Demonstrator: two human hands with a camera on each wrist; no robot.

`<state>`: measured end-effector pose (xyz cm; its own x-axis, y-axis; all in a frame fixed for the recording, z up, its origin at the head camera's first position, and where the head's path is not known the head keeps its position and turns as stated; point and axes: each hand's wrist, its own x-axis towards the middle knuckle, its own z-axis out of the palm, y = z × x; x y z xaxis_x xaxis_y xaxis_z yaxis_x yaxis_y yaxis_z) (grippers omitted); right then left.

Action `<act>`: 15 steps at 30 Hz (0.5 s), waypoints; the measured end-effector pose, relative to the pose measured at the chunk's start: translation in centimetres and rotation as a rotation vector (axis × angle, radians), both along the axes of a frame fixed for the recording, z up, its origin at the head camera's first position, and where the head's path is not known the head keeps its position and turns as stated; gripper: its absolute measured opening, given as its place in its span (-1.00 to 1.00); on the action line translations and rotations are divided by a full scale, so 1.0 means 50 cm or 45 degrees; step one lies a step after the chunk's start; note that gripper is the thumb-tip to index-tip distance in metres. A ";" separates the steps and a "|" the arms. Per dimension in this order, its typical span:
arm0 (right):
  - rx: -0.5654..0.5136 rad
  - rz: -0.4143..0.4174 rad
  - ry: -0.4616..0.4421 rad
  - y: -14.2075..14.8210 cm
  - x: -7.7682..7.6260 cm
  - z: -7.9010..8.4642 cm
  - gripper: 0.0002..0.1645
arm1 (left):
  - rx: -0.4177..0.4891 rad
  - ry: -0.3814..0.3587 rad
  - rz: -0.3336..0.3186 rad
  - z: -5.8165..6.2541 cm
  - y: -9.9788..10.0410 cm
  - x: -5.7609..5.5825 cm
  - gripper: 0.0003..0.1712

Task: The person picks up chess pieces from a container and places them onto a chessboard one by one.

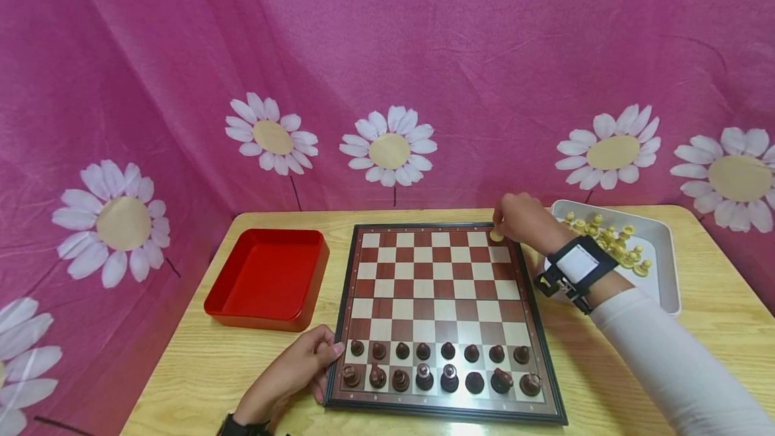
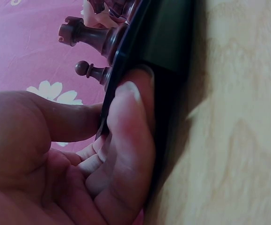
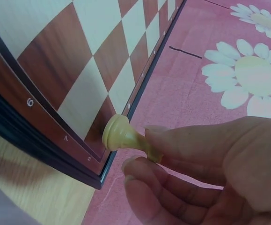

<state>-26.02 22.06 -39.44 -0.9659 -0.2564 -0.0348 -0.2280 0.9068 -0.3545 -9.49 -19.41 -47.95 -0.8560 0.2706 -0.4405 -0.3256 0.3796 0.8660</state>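
Observation:
The chessboard point(image 1: 438, 281) lies on the table, with two rows of dark brown chess pieces point(image 1: 424, 377) along its near side. My left hand point(image 1: 299, 365) grips the board's left edge near the front corner; in the left wrist view its thumb is over the rim and its fingers point(image 2: 128, 136) are underneath. At the far right corner, my right hand point(image 1: 525, 223) pinches a cream chess piece point(image 3: 119, 133) by its upper part, base toward the corner square. The fingers cover the piece's top, so its kind is hidden.
Right of the board, a white tray point(image 1: 671, 268) holds several cream chess pieces point(image 1: 617, 244), partly behind my right forearm. A red tray point(image 1: 266, 274) stands on the wooden table point(image 1: 200, 369) to the left. A pink flowered cloth point(image 1: 472, 86) hangs behind.

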 end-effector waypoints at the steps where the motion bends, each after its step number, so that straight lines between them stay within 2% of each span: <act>1: -0.006 -0.004 -0.008 0.000 -0.001 -0.002 -0.79 | -0.001 0.001 -0.001 0.000 0.000 0.000 -0.72; 6: -0.008 -0.011 -0.036 -0.005 -0.002 -0.011 -0.81 | 0.001 -0.006 -0.007 0.001 0.000 0.001 -0.72; 15: -0.006 -0.024 -0.013 -0.008 0.001 -0.022 -0.80 | -0.004 -0.004 -0.009 0.003 0.001 0.000 -0.72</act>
<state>-25.97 21.66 -40.55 -0.9702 -0.2383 -0.0431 -0.2073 0.9092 -0.3612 -9.47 -19.37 -47.80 -0.8528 0.2751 -0.4439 -0.3255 0.3849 0.8637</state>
